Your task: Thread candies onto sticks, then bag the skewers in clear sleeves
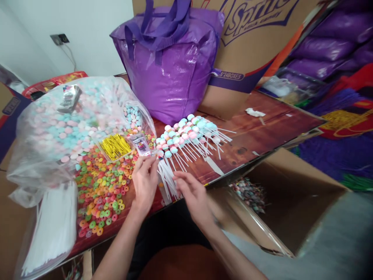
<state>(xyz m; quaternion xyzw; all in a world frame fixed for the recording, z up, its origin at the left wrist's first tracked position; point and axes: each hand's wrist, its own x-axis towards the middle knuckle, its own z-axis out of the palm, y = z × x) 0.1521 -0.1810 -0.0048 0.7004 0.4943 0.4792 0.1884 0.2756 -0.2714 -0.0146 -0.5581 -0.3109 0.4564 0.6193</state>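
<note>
My left hand (144, 182) is closed in a pinch beside the pile of lollipops. What sits at its fingertips is small and blurred. My right hand (191, 191) has its fingers curled together over loose white sticks (166, 177); whether one is between them is hidden. Just beyond both hands lie pink and blue marshmallow-like lollipops (186, 134), their sticks pointing toward the table's front right. Left of my left hand are loose ring candies (107, 190) in several colours. A clear tray holds gold twist ties (115, 147), next to a small printed packet (140, 144).
A large clear bag of pastel candies (72, 128) covers the table's left, with a bundle of white sticks (52, 229) in front. A purple bag (171, 74) stands behind the lollipops. Right and below, an open carton (291, 202) contains wrapped pieces. Wooden table (247, 136) edge runs alongside.
</note>
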